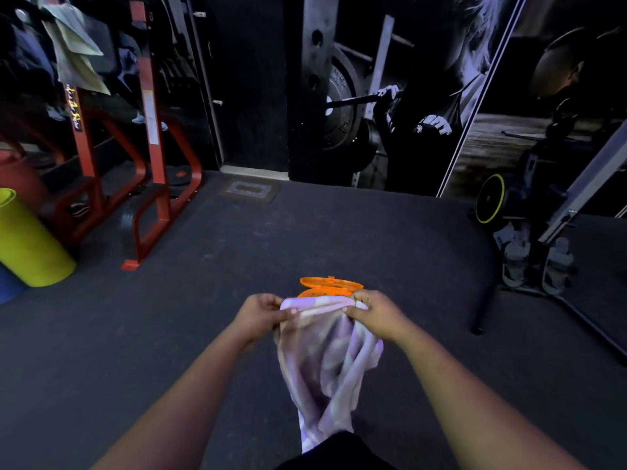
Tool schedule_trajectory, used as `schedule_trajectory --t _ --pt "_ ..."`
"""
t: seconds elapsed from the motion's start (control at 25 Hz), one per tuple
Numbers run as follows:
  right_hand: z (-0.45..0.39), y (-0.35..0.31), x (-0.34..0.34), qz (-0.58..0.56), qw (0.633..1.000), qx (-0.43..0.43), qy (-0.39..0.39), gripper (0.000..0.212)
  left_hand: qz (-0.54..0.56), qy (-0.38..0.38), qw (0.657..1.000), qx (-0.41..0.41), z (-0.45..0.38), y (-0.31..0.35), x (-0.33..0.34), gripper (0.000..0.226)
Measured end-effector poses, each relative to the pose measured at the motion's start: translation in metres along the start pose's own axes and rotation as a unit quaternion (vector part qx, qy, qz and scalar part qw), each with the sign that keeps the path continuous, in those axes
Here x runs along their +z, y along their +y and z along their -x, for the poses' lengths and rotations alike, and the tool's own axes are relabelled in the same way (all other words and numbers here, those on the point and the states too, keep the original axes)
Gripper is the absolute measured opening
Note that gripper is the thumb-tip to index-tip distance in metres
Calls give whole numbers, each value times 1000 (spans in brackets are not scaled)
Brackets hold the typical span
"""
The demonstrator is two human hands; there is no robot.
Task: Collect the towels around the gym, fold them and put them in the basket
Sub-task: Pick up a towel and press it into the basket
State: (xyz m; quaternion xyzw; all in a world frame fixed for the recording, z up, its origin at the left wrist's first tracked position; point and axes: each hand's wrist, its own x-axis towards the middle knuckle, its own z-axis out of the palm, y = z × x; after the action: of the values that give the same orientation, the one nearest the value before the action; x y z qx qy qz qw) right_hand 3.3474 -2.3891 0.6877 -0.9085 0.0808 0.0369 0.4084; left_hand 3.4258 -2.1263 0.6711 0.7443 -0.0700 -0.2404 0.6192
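A pale lilac towel (325, 361) hangs in front of me, bunched and twisted toward its lower end. My left hand (263, 315) pinches its top edge on the left. My right hand (373, 312) pinches the same edge on the right, so the top is stretched between them. Behind the towel's top edge an orange basket (330, 286) stands on the dark floor, mostly hidden by the towel and my hands. Pale cloths (76, 45) hang on the red rack at the upper left.
A red steel rack (152, 157) stands at the left with a yellow roll (29, 239) and a blue one beside it. A bench and machine frame (543, 239) fill the right side. A mural wall runs behind the dark rubber floor (305, 232).
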Motion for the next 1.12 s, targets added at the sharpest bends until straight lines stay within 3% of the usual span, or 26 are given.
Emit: schedule_trajectory --t 0.16,0.24,0.32,0.4,0.52,0.6,0.68,0.84,0.92,1.12 --pt "1 1 6 10 999 40 24 19 70 40 996 38 2 -3 7 11" --pt "3 -6 7 -76 995 53 40 7 105 29 993 52 2 1 13 14" --pt "7 -16 6 -222 971 73 44 12 119 12 992 45 2 3 17 14" --pt "16 -22 0 -330 940 81 -3 17 140 9 990 30 2 7 21 12" --pt "27 -22 -11 -367 921 46 -126 32 178 37 983 15 2 15 24 14" --pt "24 -18 -10 -283 951 -11 -126 42 188 57 980 19 1 19 27 20" --pt "15 -17 -3 -129 988 -85 -18 33 180 62 981 29 0 19 30 21" --pt "7 -34 3 56 980 -137 137 26 142 17 987 71 1 11 39 21" --pt "2 -38 5 101 967 -167 161 29 108 -14 990 90 1 9 44 31" --pt "-9 -43 -1 150 976 -102 122 47 52 -74 989 116 8 11 54 38"
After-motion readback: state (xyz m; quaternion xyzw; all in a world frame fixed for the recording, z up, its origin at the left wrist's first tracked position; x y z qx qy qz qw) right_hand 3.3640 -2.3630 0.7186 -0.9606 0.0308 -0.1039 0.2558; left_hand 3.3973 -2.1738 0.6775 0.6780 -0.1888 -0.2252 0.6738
